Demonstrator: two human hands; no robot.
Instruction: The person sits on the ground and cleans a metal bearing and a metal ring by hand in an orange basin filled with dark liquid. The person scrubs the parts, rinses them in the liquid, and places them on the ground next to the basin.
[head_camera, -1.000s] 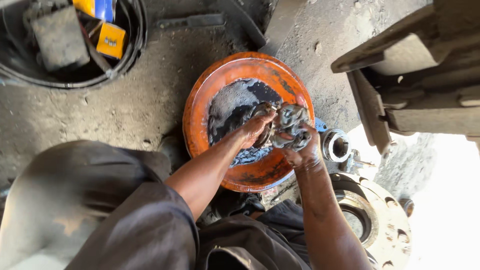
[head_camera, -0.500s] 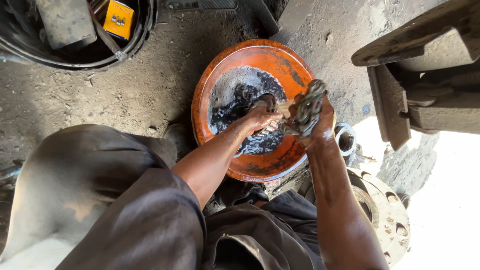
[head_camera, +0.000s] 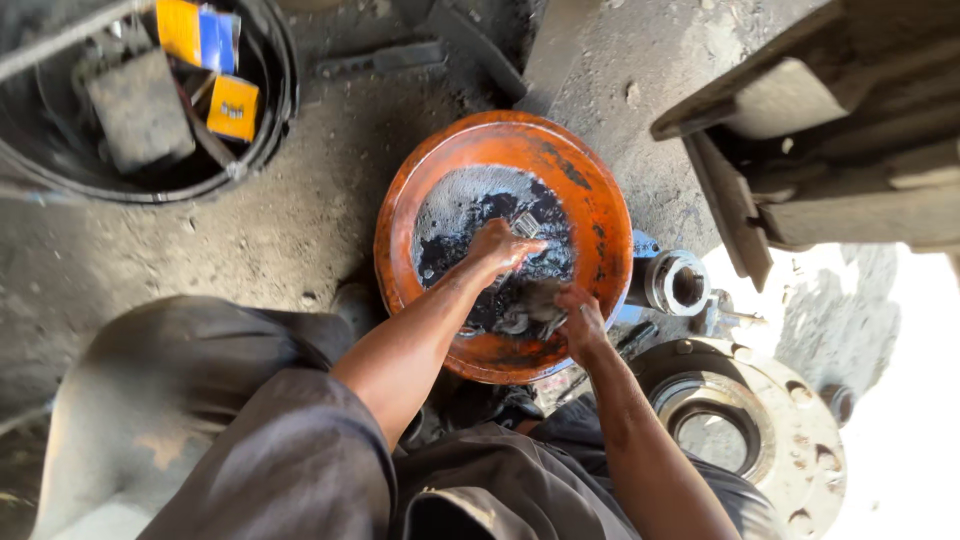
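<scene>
Seen from the head camera, both hands are dipping into a round orange metal basin (head_camera: 600, 215) of dark, foamy liquid. The left hand (head_camera: 497, 247) is pinching a small grey metal part (head_camera: 526, 225); the right hand (head_camera: 580, 318) is gripping a grimy clump (too blurred to identify) near the basin's rim, hands apart.

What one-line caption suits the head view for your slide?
Both hands, left hand and right hand, work small metal parts in dark liquid inside an orange basin.
</scene>
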